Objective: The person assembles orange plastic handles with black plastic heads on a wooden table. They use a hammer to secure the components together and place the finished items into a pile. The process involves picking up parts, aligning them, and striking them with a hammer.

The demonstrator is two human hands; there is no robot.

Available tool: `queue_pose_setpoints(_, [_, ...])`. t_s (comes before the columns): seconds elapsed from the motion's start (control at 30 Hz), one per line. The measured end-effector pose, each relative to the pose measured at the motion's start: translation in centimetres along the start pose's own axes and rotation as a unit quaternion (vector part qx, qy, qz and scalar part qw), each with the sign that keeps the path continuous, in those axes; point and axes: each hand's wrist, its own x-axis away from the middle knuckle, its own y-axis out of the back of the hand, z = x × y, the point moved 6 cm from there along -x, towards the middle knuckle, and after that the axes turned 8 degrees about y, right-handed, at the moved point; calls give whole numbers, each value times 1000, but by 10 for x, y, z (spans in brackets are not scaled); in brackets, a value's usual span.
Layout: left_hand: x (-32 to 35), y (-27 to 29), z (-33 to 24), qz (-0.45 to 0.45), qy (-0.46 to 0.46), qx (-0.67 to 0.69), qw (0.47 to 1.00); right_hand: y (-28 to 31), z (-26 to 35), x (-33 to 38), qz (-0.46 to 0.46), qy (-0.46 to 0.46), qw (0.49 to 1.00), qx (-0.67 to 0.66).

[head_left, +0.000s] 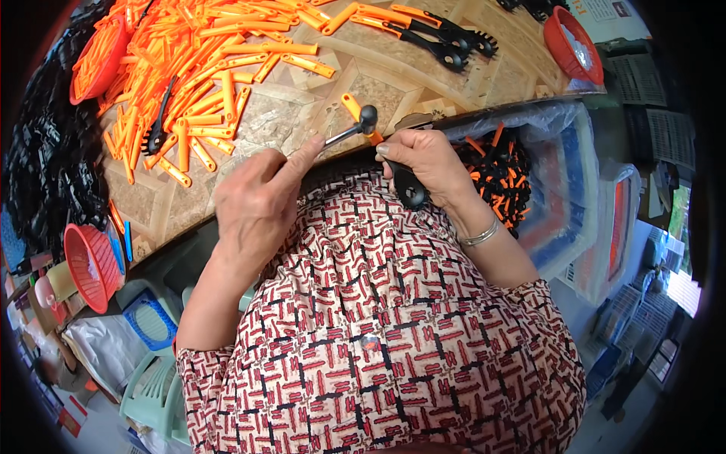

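Observation:
My left hand [261,189] is closed round a small hammer [346,137], its metal shaft pointing right and its round dark head [367,118] raised over the table's near edge. Just right of it, my right hand [427,155] grips a black pasta server [411,189], bowl with a small hole hanging down over my lap; its teeth do not show clearly. An orange handle [351,106] reaches from the table toward my right fingers, partly behind the hammer head; its join to the server is hidden. Finished-looking orange-handled pasta servers [450,54] lie farther back on the table.
A big heap of orange handles [181,57] covers the table's left, with black parts [45,144] piled beyond. Red baskets [92,266] and a red bowl [572,45] stand at the edges. At right, a plastic-lined crate [563,181] holds black and orange utensils [503,178].

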Motion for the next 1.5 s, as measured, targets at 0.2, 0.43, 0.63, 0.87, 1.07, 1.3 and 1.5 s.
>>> queue_pose_setpoints(0.2, [-10,10,34,-62,175,289,939,22,15,10,5,26,998,57])
queue_pose_setpoints(0.43, [8,-13,72,-42,330,479,812,196,85,81,-147,-62,752,640])
queue_pose_setpoints(0.63, [-6,-23,74,-17,344,459,819,119,135,30,-224,346,665,623])
queue_pose_setpoints(0.87, [-13,-15,83,-53,325,375,867,35,123,-57,-174,476,437,743])
queue_pose_setpoints(1.07, [-65,-8,61,-43,183,147,971,14,109,-23,-133,488,544,669])
queue_pose_setpoints(1.3, [-113,-36,54,-11,54,-10,998,9,84,37,-142,399,721,548])
queue_pose_setpoints(1.5, [-115,-34,42,-55,-69,-60,994,14,58,35,-134,369,799,456])
